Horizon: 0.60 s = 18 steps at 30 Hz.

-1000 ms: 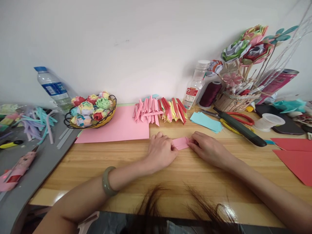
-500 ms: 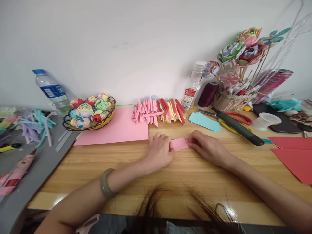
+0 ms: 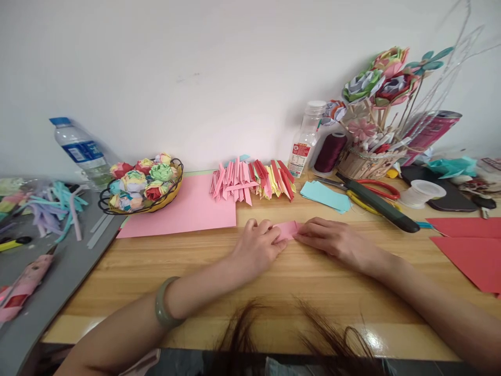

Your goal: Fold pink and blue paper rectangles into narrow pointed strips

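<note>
A small strip of pink paper lies on the wooden table between my two hands, its right end folded over. My left hand is closed on the strip's left end, fingers bent and thumb at the near side. On the right end, my right hand presses with its fingers together, the fingertips at the fold. Beyond the hands sits a row of folded pink paper pieces, with folded red and yellow pieces beside it.
Pink sheet and flower basket stand left; blue slips, a dark-handled tool, glass bottle and thread spool right. Red sheets lie far right, a glue gun far left.
My right hand has its fingers straighter and flatter over the strip's right end. Less of the pink strip shows between my hands. The whole view has shifted slightly.
</note>
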Tool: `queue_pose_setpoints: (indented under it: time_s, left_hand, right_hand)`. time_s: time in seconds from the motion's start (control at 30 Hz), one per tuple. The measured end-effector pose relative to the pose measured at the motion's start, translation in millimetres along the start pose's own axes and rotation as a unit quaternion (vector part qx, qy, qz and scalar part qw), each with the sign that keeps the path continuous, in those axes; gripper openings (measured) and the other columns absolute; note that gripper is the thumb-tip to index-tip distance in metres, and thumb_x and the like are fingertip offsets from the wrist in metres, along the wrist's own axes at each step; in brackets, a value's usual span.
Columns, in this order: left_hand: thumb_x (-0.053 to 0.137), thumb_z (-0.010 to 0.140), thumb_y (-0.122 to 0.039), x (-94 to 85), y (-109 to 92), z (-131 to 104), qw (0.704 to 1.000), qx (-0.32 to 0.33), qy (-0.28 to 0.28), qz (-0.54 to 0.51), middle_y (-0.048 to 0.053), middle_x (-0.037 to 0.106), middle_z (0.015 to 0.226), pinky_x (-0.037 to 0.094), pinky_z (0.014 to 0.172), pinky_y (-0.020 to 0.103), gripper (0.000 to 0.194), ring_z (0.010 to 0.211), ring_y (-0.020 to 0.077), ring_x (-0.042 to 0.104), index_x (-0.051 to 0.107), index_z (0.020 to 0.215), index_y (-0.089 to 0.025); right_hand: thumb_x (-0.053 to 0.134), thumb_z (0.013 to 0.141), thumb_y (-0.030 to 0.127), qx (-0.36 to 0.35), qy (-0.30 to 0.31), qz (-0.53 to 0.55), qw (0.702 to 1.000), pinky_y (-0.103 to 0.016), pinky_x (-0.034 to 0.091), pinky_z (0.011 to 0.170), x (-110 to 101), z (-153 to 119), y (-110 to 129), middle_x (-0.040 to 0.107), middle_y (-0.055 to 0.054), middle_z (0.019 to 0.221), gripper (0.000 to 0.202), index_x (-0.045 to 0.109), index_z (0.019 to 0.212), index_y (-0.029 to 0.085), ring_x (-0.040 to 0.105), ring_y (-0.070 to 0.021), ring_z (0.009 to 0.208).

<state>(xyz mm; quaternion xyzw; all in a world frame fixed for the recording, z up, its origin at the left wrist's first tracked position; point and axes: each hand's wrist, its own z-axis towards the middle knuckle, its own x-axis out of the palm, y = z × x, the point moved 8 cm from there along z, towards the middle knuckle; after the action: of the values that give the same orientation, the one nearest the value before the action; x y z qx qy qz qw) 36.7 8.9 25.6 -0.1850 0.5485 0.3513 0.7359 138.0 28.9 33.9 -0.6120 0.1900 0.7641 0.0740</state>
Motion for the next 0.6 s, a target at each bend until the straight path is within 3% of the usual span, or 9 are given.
queue_pose_setpoints:
  time_s: [0.23, 0.37, 0.5, 0.6]
  left_hand:
    - [0.043, 0.092, -0.022, -7.3, 9.2, -10.6, 0.997, 0.038, -0.059, -0.032, 0.001, 0.063, 0.099, 0.027, 0.071, 0.033, 0.02, 0.094, 0.0175, 0.043, 0.063, 0.096, -0.022]
    - [0.044, 0.092, -0.026, -9.6, 18.6, -12.9, 0.995, 0.052, -0.079, -0.036, -0.001, 0.064, 0.097, 0.03, 0.073, 0.032, 0.022, 0.091, 0.0165, 0.044, 0.065, 0.088, -0.022]
    - [0.041, 0.092, -0.02, -10.3, 21.1, -10.4, 0.997, 0.043, -0.059, 0.007, 0.002, 0.063, 0.096, 0.031, 0.074, 0.034, 0.024, 0.091, 0.0187, 0.045, 0.065, 0.09, -0.019]
    - [0.041, 0.089, -0.015, -9.8, 22.3, -6.7, 0.999, 0.007, -0.028, 0.028, 0.006, 0.062, 0.096, 0.032, 0.075, 0.036, 0.023, 0.092, 0.0208, 0.044, 0.064, 0.094, -0.015]
  right_hand:
    - [0.03, 0.09, 0.012, 0.004, -0.015, 0.024, 1.0, -0.035, 0.046, 0.081, -6.4, -4.0, -7.7, 0.062, -0.011, 0.106, 0.037, 0.061, 0.109, 0.017, 0.053, -0.0203, 0.099]
    - [0.034, 0.088, 0.012, -0.001, -0.046, 0.005, 0.999, -0.037, 0.046, 0.08, -13.1, -5.0, -7.9, 0.065, -0.009, 0.102, 0.034, 0.064, 0.103, 0.02, 0.053, -0.0215, 0.1]
    - [0.036, 0.087, 0.011, -0.013, -0.067, 0.003, 0.998, -0.036, 0.046, 0.079, -14.8, -4.7, -2.2, 0.067, -0.009, 0.094, 0.03, 0.064, 0.095, 0.019, 0.054, -0.0212, 0.096]
    - [0.035, 0.086, 0.012, -0.028, -0.047, 0.023, 0.998, -0.037, 0.046, 0.079, -7.9, 0.4, 13.3, 0.066, -0.01, 0.092, 0.03, 0.064, 0.093, 0.017, 0.056, -0.0208, 0.092]
